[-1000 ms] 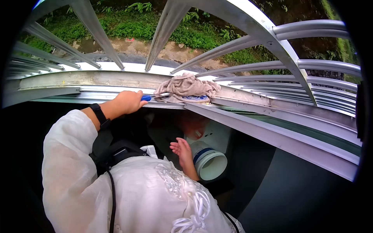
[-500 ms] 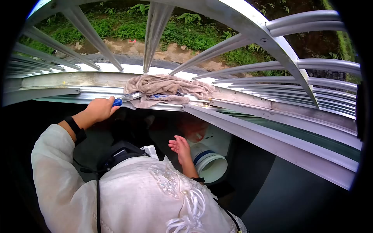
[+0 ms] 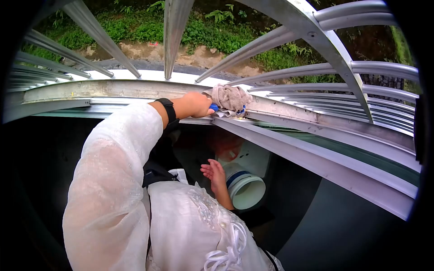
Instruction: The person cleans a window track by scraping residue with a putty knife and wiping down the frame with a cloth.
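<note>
My left hand [image 3: 197, 105] is closed around a blue-handled tool [image 3: 214, 107] over the window track. The tool's far end goes under or against a bunched, brownish-grey cloth [image 3: 230, 97], which hides it. This cloth sits on the metal window sill [image 3: 144, 88], close to where the sash rail meets the track. A small patch of blue also shows at the cloth's right side. Lower down, my right hand [image 3: 214, 173] hangs beside my body with its fingers loosely extended and nothing in it. It is nearest to a white bucket [image 3: 248, 193].
Curved metal guard bars [image 3: 177, 31] arch outside the sill. An angled sash rail [image 3: 312, 160] runs down to the right. Something reddish [image 3: 227, 145] lies near the bucket in the shade. Green plants [image 3: 149, 29] grow outside below.
My left hand has moved right along the track with the blue-handled tool. The cloth, spread along the sill before, is now bunched up farther right. My right hand stays nearly in place.
</note>
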The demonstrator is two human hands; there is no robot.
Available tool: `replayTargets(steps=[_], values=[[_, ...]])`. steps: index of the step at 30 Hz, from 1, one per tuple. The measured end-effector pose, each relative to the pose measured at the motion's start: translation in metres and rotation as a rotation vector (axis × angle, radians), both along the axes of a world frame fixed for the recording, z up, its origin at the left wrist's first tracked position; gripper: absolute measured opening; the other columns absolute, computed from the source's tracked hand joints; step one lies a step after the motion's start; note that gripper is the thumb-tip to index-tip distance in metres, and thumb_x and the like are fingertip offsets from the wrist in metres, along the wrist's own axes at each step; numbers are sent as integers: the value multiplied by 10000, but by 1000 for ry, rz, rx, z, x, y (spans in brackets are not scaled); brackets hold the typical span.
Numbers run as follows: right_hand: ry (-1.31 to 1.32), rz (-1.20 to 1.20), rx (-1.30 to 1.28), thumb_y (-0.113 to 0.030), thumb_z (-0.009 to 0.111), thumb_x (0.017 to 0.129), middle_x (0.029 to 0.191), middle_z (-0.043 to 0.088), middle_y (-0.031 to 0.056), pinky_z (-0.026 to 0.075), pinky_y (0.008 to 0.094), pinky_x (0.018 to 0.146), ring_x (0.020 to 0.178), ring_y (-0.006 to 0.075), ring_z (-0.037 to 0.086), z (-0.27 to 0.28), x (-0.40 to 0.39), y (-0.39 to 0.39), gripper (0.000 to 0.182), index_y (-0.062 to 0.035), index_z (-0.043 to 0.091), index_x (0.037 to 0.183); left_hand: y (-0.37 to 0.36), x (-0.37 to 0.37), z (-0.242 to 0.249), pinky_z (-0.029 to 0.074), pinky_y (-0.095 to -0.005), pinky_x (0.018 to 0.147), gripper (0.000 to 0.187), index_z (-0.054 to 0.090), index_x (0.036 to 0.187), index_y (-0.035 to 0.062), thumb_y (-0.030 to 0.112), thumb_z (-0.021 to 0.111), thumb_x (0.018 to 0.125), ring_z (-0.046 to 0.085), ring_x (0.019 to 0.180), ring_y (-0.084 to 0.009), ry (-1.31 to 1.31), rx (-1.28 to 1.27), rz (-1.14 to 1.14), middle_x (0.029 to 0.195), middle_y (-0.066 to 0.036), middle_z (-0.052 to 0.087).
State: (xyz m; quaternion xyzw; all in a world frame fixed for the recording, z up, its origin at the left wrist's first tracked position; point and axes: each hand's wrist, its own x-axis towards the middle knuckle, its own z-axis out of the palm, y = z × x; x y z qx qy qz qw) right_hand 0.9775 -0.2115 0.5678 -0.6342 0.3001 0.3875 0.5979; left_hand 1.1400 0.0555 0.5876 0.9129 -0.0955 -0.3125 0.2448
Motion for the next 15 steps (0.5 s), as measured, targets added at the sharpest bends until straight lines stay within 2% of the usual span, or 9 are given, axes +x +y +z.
replayTargets(steps=[3, 5, 7, 9, 11, 13, 14, 15], values=[[-4, -5, 6, -287, 488, 948, 947, 659, 106, 488, 251, 689, 811, 159, 638, 1, -2, -1, 283, -82, 519, 1142, -20, 16, -13, 486, -435, 805, 504, 630, 1013, 10, 464, 449, 888, 616, 945, -343, -38, -56, -34, 1031, -181, 643], [-2, -6, -12, -284, 487, 949, 947, 658, 105, 487, 251, 689, 807, 158, 638, 5, -6, -3, 281, -83, 519, 1143, -17, 16, -22, 476, -464, 777, 531, 592, 1032, 3, 490, 435, 891, 611, 882, -384, -18, -92, 18, 947, -216, 645], [-9, 4, -22, -282, 486, 950, 947, 658, 104, 487, 250, 688, 803, 157, 637, 6, -4, -2, 279, -84, 518, 1144, -11, 7, -18, 474, -464, 779, 537, 599, 1018, -2, 492, 431, 890, 611, 879, -387, 0, -83, 4, 943, -223, 643], [-18, -19, -15, -259, 496, 947, 922, 661, 93, 484, 223, 634, 757, 130, 631, 7, -4, 0, 266, -74, 518, 1137, 6, -16, -24, 472, -467, 769, 558, 610, 984, -17, 499, 420, 893, 609, 869, -396, -18, -72, 4, 920, -235, 642], [-17, -4, -5, -260, 496, 948, 922, 660, 94, 482, 222, 635, 756, 130, 630, 5, -5, 3, 266, -73, 520, 1135, 44, -41, -24, 475, -464, 749, 550, 615, 950, -12, 495, 408, 899, 615, 810, -395, 11, -62, 51, 842, -222, 649], [-27, 18, 7, -260, 495, 948, 922, 660, 96, 481, 221, 636, 755, 129, 630, 2, -3, 10, 265, -72, 522, 1133, 93, -60, 8, 509, -425, 641, 579, 626, 935, -43, 484, 388, 907, 642, 662, -330, 260, -46, 120, 794, -205, 649], [-25, 37, 14, -261, 494, 948, 922, 660, 96, 479, 220, 636, 755, 129, 629, 1, -2, 13, 266, -70, 525, 1131, 115, -72, 18, 494, -407, 517, 587, 612, 886, -49, 490, 378, 909, 601, 504, -293, 307, -30, 128, 646, -183, 612], [-22, 58, 21, -262, 493, 949, 923, 660, 97, 477, 219, 637, 754, 129, 628, 0, -1, 18, 267, -68, 527, 1129, 132, -84, 35, 484, -390, 476, 600, 605, 849, -52, 497, 372, 913, 594, 490, -270, 373, 19, 199, 592, -170, 587]])
